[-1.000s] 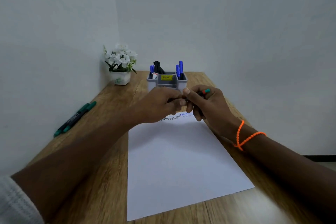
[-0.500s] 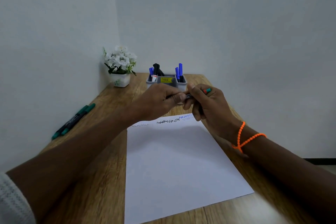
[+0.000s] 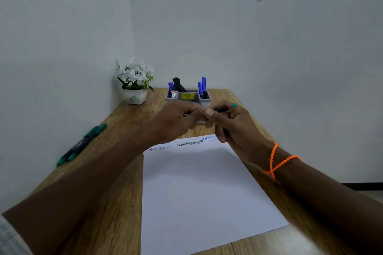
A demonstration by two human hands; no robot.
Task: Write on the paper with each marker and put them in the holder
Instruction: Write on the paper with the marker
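Both hands meet above the far edge of the white paper (image 3: 199, 192), gripping one dark marker (image 3: 224, 108) with a red band and green end. My right hand (image 3: 232, 124) holds its barrel; my left hand (image 3: 176, 120) grips the other end, which its fingers hide. Zigzag scribbles in grey, black and blue run along the paper's top edge. Behind the hands stands the grey holder (image 3: 187, 97), with several blue and black markers upright in it.
Two green-capped markers (image 3: 83, 144) lie side by side at the table's left edge by the wall. A white pot of white flowers (image 3: 135, 80) stands in the back left corner. An orange bead bracelet (image 3: 277, 161) circles my right wrist.
The view tilted and both hands, still together on the marker, sit slightly farther from me, uncovering more of the scribbles on the paper.
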